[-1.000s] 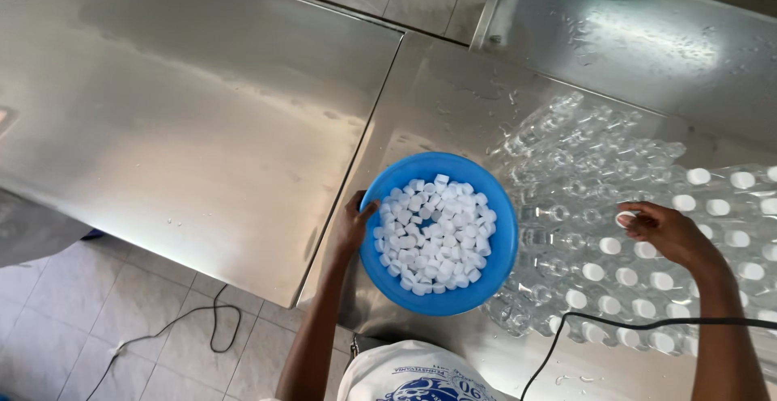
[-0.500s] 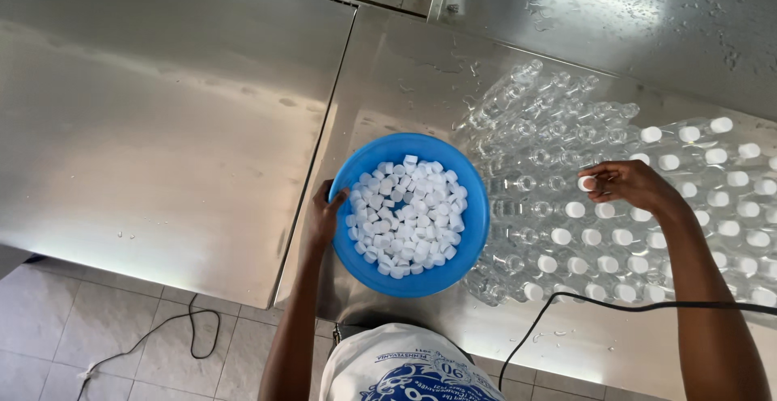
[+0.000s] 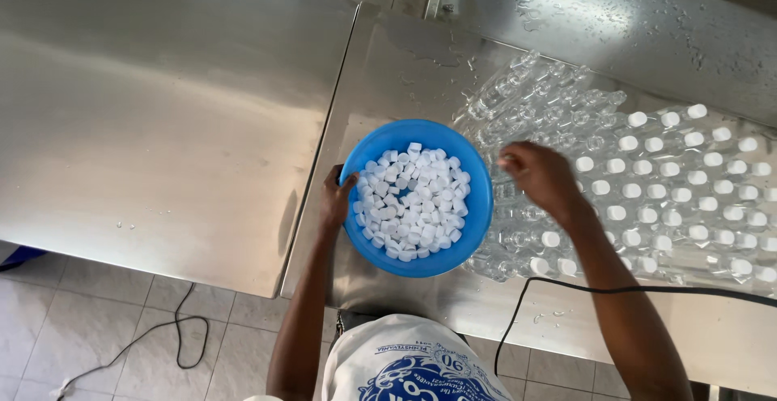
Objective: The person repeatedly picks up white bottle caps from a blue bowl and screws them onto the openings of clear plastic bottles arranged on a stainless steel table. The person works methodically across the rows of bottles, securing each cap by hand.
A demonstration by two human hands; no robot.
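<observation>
A blue round bowl (image 3: pixel 477 199) full of small white caps (image 3: pixel 413 199) stands on the steel table. My left hand (image 3: pixel 336 199) grips the bowl's left rim. My right hand (image 3: pixel 538 176) hovers just right of the bowl, above a crowd of clear plastic bottles (image 3: pixel 526 118), fingers curled together near the bowl's edge; whether it pinches a cap I cannot tell. Bottles further right carry white caps (image 3: pixel 684 182); those nearest the bowl are uncapped.
A second steel table (image 3: pixel 162 110) adjoins on the left, with a seam between them. A black cable (image 3: pixel 566 288) runs over the near table edge. Another cable (image 3: pixel 162 336) lies on the tiled floor. Water drops wet the far steel surface (image 3: pixel 615 21).
My right hand has moved left from the bottles toward the bowl. The view has shifted, so bowl and bottles sit further left in frame. My left hand stays on the rim.
</observation>
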